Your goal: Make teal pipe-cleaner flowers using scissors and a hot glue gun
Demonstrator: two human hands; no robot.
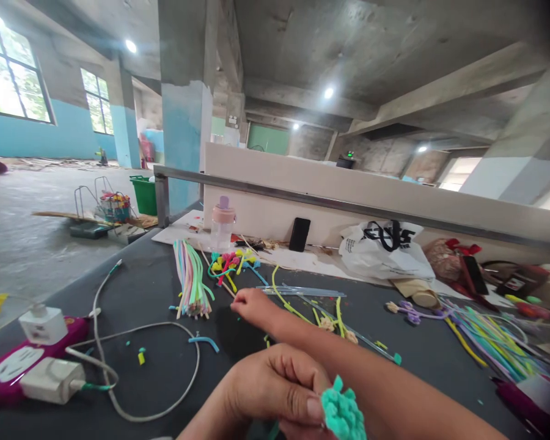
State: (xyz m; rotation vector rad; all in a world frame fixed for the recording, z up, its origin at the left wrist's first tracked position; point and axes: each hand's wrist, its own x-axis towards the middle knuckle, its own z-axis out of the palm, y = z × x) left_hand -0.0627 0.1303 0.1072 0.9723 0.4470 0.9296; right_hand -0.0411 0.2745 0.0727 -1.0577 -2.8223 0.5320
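Stretching back to a pale partition (266, 171), the dark surface (146, 366) carries a bundle of stems (190, 281), with a bottle (222, 229), phone (299, 235) and white bag (371, 253) along its far side. A power strip (76, 330) and looped cable (135, 419) lie at the left. Low in front, the left hand (279, 388) pinches a teal flower (343, 412). The right hand (255, 307) extends over the surface, fingers drawn together by a beige stem (228, 280); I cannot tell whether it grips. Beyond stand a blue-and-grey pillar (183, 116) and a green bin (144, 195) on bare floor (36, 201), under ceiling lights (329, 93).
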